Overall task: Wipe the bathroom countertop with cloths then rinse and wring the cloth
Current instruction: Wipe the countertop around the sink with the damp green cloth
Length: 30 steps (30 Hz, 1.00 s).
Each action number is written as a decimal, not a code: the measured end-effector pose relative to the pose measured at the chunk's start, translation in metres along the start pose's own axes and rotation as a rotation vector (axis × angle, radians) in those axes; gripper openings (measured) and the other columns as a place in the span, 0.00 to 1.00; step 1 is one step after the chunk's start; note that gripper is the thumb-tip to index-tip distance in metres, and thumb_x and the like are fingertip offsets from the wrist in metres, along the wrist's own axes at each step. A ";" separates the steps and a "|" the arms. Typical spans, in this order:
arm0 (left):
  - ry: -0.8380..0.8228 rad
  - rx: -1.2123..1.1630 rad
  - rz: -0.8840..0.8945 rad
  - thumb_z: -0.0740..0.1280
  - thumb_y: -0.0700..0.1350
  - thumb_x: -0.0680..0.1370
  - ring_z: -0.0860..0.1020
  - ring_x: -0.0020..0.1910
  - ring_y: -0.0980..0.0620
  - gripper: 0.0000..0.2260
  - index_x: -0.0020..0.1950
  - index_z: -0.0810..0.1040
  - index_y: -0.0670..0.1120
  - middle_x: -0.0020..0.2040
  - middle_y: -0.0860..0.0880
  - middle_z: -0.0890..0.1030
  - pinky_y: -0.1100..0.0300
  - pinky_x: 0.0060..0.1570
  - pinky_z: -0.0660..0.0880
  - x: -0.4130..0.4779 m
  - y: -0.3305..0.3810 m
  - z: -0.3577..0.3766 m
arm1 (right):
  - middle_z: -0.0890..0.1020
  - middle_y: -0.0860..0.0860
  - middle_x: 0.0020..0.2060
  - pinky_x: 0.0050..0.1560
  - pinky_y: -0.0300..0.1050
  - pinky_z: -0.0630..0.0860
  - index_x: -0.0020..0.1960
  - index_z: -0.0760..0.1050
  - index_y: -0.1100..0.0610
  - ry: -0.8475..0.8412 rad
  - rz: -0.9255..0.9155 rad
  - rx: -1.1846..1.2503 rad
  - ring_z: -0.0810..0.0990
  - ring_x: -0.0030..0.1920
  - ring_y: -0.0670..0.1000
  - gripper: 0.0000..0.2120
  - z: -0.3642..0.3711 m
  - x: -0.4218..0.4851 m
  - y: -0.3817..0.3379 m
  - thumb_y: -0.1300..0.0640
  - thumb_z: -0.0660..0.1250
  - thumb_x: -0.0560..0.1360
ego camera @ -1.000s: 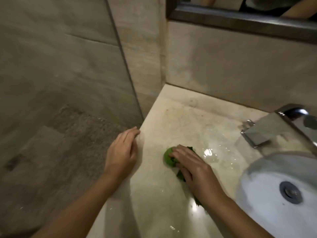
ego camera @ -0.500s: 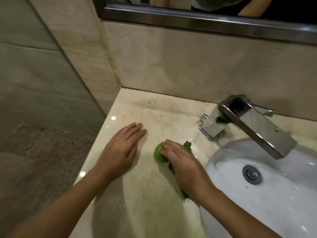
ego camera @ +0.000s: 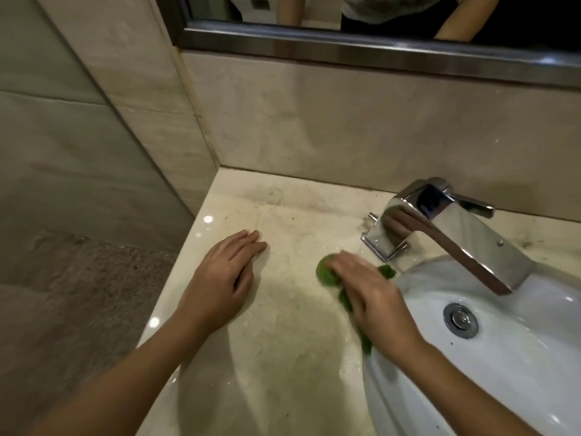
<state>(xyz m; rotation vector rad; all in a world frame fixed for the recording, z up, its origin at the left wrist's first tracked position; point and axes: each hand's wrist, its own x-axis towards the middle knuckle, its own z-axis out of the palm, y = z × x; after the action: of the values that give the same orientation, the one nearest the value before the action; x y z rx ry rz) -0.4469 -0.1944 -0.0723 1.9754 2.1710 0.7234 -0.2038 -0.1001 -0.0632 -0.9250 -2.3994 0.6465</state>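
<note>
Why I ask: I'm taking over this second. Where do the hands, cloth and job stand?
Left hand rests flat on the countertop, holding nothing.
Right hand presses the green cloth onto the countertop, just left of the sink, near the faucet base.
Wiping is in progress; marks show along the back edge.
Left: finish wiping, then rinse and wring the cloth.

Bare left hand (ego camera: 220, 278), bare right hand (ego camera: 374, 297); forearms uncovered to frame edge. Steel-framed mirror (ego camera: 345, 42) reflects pale grey top (ego camera: 399, 4), dark garment (ego camera: 393, 26) beneath.
</note>
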 end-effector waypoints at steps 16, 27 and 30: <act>0.022 0.000 0.010 0.59 0.41 0.78 0.68 0.69 0.51 0.16 0.65 0.76 0.44 0.67 0.48 0.74 0.56 0.68 0.65 0.000 -0.002 0.004 | 0.81 0.57 0.55 0.66 0.31 0.59 0.57 0.78 0.62 0.010 0.028 0.044 0.76 0.59 0.55 0.20 0.027 0.028 -0.031 0.74 0.67 0.67; 0.026 -0.037 -0.035 0.60 0.41 0.77 0.68 0.67 0.51 0.19 0.68 0.72 0.44 0.69 0.46 0.71 0.62 0.67 0.63 0.001 0.003 -0.003 | 0.80 0.57 0.58 0.68 0.32 0.59 0.60 0.77 0.62 0.043 -0.003 0.002 0.75 0.61 0.55 0.20 0.030 0.027 -0.020 0.74 0.66 0.70; 0.065 -0.035 -0.063 0.61 0.39 0.77 0.69 0.67 0.53 0.17 0.66 0.74 0.45 0.68 0.48 0.73 0.58 0.66 0.67 -0.010 0.007 -0.018 | 0.80 0.57 0.57 0.67 0.28 0.56 0.60 0.77 0.62 0.042 -0.047 0.020 0.71 0.62 0.46 0.20 0.032 0.028 -0.020 0.75 0.67 0.69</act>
<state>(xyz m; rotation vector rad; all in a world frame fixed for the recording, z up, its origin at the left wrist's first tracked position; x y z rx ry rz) -0.4459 -0.2086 -0.0557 1.8828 2.2300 0.8216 -0.2504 -0.1013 -0.0684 -0.8634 -2.3654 0.6265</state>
